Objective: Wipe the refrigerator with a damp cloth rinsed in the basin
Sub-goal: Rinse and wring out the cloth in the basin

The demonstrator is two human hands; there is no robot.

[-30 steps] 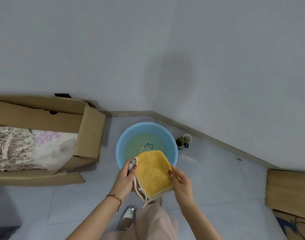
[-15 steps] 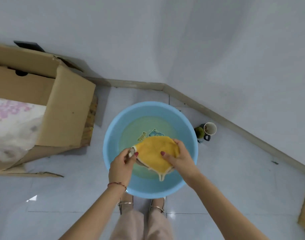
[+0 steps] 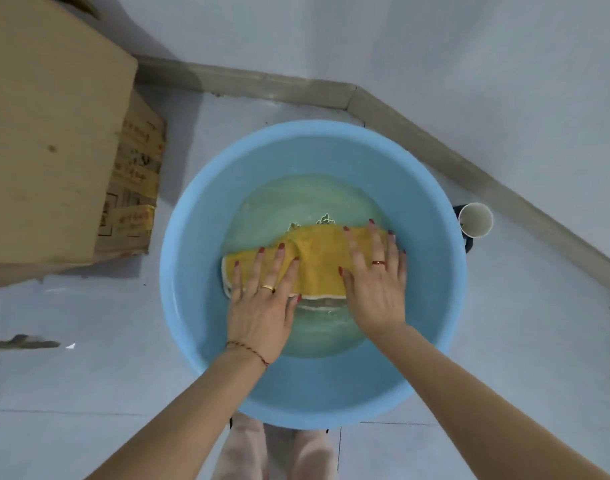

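While lying in the basin [image 3: 435, 216], the cloth [image 3: 317, 261] is running lengthwise beneath both sets of fingers, left hand [image 3: 262, 299] and right hand [image 3: 376, 278] pressing flat, gripping nothing.

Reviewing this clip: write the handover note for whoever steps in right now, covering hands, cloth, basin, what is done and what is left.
Left hand: open, fingers flat, pressing the yellow cloth down.
Right hand: open, flat on the cloth's right end.
Cloth lies spread in the shallow water of the blue basin, which stands on the floor near a cardboard box and a cup.
Done: cloth is in the water.
Left: rinse, wring, then wipe the refrigerator, which is not in view.
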